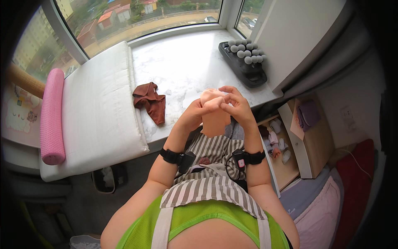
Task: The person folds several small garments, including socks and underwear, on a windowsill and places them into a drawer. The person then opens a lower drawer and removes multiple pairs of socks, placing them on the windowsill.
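Observation:
Between both hands, above my lap, is a peach-coloured piece of soft cloth (214, 126), probably a small garment, with its top part bunched and its lower part hanging down. My left hand (199, 110) grips the bunched edge with the thumb on top. My right hand (234, 101) pinches the opposite edge between thumb and fingers. A crumpled brown garment (150, 102) lies to the left on the white marble-patterned sill (174, 71), apart from my hands.
A folded white mattress (96, 118) bears a pink foam roller (53, 118) on the left. A black massage device with grey balls (245, 65) sits at the back right. The open drawer (287, 174) at right holds several small rolled garments. A purple folded cloth (307, 115) rests on the cabinet (320, 146).

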Demonstrator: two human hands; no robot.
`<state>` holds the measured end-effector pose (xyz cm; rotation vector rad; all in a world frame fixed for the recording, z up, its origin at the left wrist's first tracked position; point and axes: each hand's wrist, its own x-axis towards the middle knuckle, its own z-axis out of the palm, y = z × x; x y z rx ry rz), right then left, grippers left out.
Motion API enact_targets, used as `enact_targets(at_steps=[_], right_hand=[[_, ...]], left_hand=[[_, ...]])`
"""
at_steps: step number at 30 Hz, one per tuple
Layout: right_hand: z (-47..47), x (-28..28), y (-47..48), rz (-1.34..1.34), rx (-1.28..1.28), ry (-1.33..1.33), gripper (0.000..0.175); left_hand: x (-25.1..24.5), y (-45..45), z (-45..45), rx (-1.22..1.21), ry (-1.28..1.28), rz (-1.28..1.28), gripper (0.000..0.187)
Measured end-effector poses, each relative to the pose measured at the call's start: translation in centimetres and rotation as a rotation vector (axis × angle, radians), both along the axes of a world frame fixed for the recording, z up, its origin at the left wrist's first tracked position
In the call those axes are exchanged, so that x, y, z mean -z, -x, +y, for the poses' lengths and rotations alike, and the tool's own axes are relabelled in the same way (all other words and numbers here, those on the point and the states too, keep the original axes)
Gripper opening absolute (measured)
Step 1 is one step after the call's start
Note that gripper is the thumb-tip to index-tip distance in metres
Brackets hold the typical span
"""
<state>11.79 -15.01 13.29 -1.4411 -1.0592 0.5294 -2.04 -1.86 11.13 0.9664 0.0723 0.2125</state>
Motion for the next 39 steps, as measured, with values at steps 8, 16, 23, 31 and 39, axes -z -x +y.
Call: enact_targets(at_steps=[8,16,23,31,39], right_hand=[[-0.3,0.1,0.3,0.009,0.011,0.043,0.014],[-0.5,-0.9,1.3,0.178,-0.116,-0.018,0.013],[0.0,-0.3,1.2,0.288,0.008,-0.062,0.016],[-0.3,1.5,0.9,0.296,0.015,-0.094,0.019],[0.0,2.1,0.9,0.164,-0.02,-0.021,0.01]], left_hand=[[0.0,0.2,0.2,-0.146,-0.119,0.08,0.045],[0.5,0.2,0.0,-0.184,-0.247,0.093,0.039],[0.7,0.3,0.0,-0.217,-0.089,0.065,0.03],[0.1,0.2,0.4,-0.345,0.184,-0.047,0.029],[0.3,-0.1,0.5,-0.335,0.236,-0.061,0.031]])
